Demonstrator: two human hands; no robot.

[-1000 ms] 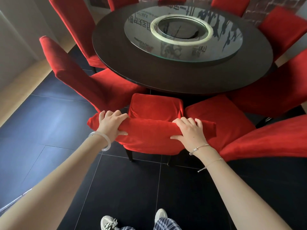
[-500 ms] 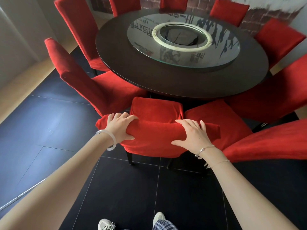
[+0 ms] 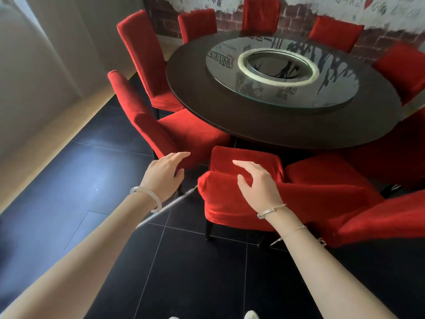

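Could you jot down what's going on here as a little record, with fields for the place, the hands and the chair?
Place: dining room, round dark table ringed by red-covered chairs
Nearest chair: pushed close to the table's edge
Left hand: open, fingers straight, holding nothing, beside the neighbouring chair
Right hand: open over the nearest chair's back; contact unclear
Floor: dark tiles

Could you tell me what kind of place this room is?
Most likely a private dining room in a restaurant: a large round table carries a glass turntable, many red chairs stand around it, and the wall behind is painted like brick with writing.
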